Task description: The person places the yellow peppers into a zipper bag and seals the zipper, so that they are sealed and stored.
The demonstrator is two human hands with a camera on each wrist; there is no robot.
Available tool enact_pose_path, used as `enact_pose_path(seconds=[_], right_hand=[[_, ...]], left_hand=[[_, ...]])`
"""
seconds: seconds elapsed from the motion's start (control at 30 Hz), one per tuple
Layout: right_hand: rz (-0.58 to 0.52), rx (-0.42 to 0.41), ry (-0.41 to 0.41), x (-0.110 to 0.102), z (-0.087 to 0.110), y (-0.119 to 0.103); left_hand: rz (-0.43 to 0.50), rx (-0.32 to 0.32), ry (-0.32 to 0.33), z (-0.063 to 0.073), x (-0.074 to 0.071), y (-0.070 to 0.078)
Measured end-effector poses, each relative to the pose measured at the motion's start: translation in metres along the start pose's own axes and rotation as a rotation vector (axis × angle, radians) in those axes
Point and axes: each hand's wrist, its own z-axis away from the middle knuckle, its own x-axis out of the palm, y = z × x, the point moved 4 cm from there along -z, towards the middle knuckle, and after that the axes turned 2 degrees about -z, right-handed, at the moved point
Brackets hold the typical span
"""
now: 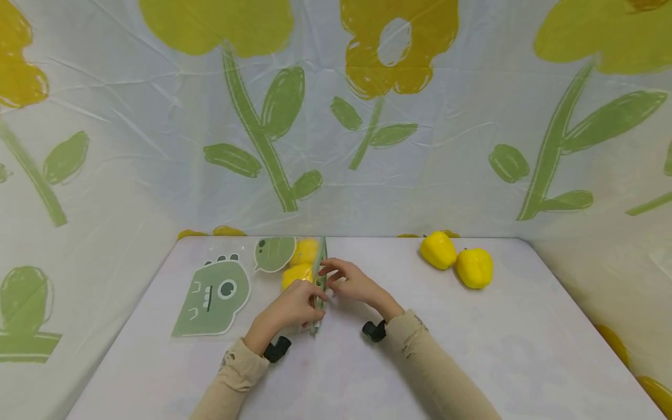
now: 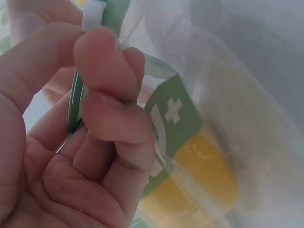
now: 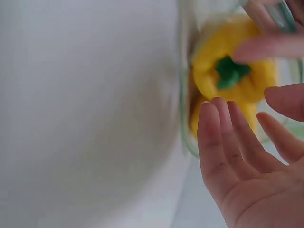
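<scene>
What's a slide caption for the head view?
Left hand and right hand at a printed bag, two yellow peppers inside, two more outside.

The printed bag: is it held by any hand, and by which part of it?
Yes. The left hand pinches the printed bag by its green edge. The right hand is at this edge too, but shows no clear grip.

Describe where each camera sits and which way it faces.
Head: worn there, facing forward and down at the table, bag and loose peppers; sleeves, left hand and right hand show.
Left wrist: worn there, facing the bag's edge; that hand's curled fingers show up close.
Right wrist: worn there, facing the bagged peppers; that hand's palm shows.
Shared: head and right wrist views both include the right hand and bagged peppers.
</scene>
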Motion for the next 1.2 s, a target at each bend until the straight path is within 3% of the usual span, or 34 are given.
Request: enact_pose_path(seconds=[0.1, 0.2, 0.5, 0.63, 0.7, 0.83, 1.0, 1.1, 1.2], right_hand=[[0.028, -0.034, 0.046, -0.015, 0.002, -0.005], [0.083, -0.063, 0.149, -0.036, 0.008, -0.013], [0.283, -0.083, 0.630, -0.114, 0.039, -0.009], [0.357, -0.032, 0.810, -0.143, 0.054, 0.006], [0.398, 0.024, 0.859, -0.155, 0.058, 0.016], [0.545, 0.218, 0.853, -0.171, 0.064, 0.037], [0.715, 0.463, 0.718, -0.173, 0.070, 0.051], [0.758, 0.523, 0.657, -0.169, 0.073, 0.056], [0.786, 0.524, 0.652, -0.168, 0.074, 0.062]], left_hand=[[0.011, -0.017, -0.004, 0.000, 0.000, 0.000], [0.014, -0.030, -0.004, 0.000, 0.001, -0.001], [0.008, -0.026, 0.000, 0.002, 0.001, -0.001], [0.008, -0.023, 0.002, 0.002, 0.001, -0.001], [0.006, -0.020, 0.004, 0.002, 0.001, -0.001], [0.012, -0.024, 0.000, 0.003, 0.001, -0.002], [0.020, -0.033, -0.003, 0.003, 0.001, -0.002], [0.013, -0.031, 0.000, 0.003, 0.000, -0.002], [0.008, -0.033, 0.000, 0.003, 0.000, -0.002]])
